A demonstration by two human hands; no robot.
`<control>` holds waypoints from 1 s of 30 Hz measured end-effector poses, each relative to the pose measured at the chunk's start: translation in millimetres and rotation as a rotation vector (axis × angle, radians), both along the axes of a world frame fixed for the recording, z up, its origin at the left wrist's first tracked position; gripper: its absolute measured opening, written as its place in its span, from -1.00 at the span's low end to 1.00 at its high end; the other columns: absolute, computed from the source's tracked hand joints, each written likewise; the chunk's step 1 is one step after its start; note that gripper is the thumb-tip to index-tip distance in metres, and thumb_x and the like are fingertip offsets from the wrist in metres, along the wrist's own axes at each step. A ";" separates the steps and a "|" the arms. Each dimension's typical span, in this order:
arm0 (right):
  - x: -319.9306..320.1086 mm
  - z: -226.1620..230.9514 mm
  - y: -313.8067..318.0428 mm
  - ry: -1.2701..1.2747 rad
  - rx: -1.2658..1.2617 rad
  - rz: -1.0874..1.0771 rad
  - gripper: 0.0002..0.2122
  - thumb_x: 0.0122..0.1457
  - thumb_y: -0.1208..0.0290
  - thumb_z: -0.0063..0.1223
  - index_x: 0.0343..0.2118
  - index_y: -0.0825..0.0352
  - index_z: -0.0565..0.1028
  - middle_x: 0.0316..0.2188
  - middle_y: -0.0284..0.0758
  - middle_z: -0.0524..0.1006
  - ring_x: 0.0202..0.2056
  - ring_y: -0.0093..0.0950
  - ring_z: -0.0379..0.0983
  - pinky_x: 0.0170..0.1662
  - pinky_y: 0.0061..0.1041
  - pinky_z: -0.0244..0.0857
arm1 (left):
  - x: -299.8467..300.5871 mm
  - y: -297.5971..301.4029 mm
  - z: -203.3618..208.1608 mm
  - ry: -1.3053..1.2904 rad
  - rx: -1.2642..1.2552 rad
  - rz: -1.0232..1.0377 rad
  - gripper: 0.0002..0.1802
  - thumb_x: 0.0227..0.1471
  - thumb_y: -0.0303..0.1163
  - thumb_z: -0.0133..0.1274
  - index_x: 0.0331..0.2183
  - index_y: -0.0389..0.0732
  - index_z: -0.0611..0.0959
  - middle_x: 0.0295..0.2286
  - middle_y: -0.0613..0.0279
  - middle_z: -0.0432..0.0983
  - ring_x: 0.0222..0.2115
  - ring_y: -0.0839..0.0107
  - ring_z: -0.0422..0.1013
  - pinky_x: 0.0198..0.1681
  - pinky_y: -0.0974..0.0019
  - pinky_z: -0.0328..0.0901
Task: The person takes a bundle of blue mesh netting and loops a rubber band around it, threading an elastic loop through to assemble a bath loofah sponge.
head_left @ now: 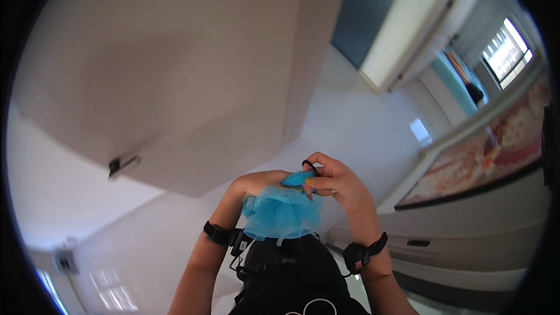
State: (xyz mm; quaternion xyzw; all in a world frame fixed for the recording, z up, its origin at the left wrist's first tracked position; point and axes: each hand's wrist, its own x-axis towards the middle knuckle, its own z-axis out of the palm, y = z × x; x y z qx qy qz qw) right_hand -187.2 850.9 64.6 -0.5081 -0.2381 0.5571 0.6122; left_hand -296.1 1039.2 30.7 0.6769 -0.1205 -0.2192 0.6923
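Before a black-clad torso, grasping bunched sheer blue fabric in the grip of left hand and right hand, with black band at the latter — with the former partly hidden, unclear if containing anything

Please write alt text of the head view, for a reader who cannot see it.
A person's left hand and right hand hold gathered, sheer blue fabric in front of black clothing. A thin black loop shows at the right hand. Around are a pale door, a shiny floor and a framed picture.
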 end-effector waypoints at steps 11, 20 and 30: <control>160.4 -49.8 -41.1 0.153 0.046 -0.408 -0.89 0.18 0.57 -0.12 -0.24 0.32 0.29 -0.58 -0.36 0.38 -0.73 -0.72 0.01 -0.65 -0.69 -0.19 | 260.5 -9.0 -77.6 0.129 -0.079 -0.491 -0.59 0.02 -0.37 0.07 -0.07 -0.30 0.48 -0.24 0.28 0.45 -0.23 0.52 0.33 -0.09 0.42 0.23; 419.5 -23.9 -45.3 0.206 0.064 -0.493 -0.90 0.17 0.53 -0.06 -0.27 0.33 0.32 -0.59 -0.37 0.36 -0.72 -0.73 0.00 -0.66 -0.70 -0.21 | 502.8 -25.7 -49.5 -0.042 0.009 -0.378 -0.57 0.01 -0.37 0.05 -0.06 -0.29 0.42 -0.23 0.31 0.40 -0.23 0.55 0.27 -0.10 0.41 0.21; 695.4 26.5 108.5 -0.427 -0.145 -0.259 -0.96 0.21 0.53 -0.13 -0.30 0.31 0.30 -0.59 -0.45 0.29 -0.63 -0.73 0.04 -0.59 -0.70 -0.12 | 771.7 100.3 -16.2 -0.283 0.274 0.042 -0.74 -0.08 -0.52 -0.02 -0.24 -0.23 0.52 -0.27 0.10 0.51 -0.21 0.28 0.40 -0.11 0.29 0.25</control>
